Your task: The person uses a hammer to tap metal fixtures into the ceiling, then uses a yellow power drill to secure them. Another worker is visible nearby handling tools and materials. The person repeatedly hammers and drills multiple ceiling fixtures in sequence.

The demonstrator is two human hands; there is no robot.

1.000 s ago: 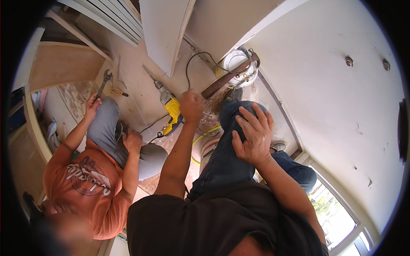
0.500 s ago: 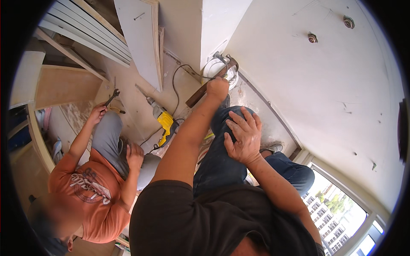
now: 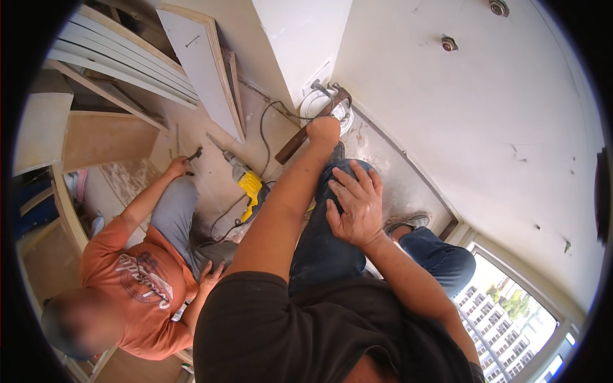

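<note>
My left hand (image 3: pixel 324 131) is closed round the wooden handle of a hammer (image 3: pixel 291 148). The hammer slants, its dark head up by the corner, over a round white container (image 3: pixel 312 105). A black plug (image 3: pixel 317 85) on a cord lies at that container. Fingers spread, my right hand (image 3: pixel 355 205) lies flat on my bent knee (image 3: pixel 350 173) and holds nothing. Left of my left forearm, a yellow and grey power drill (image 3: pixel 251 185) with a long bit rests on the floor.
At my left sits a co-worker in an orange shirt (image 3: pixel 143 287), gripping a wrench (image 3: pixel 195 154). A white-faced board (image 3: pixel 198 60) leans at the back. Wooden cabinet parts (image 3: pixel 108 142) stand at left. Metal fittings (image 3: pixel 449 43) protrude from the right wall; a window (image 3: pixel 511 313) is below.
The view has shifted slightly. The co-worker's wrench has moved right and lower, and their other hand has come down off the knee. My hands keep the same hold and place.
</note>
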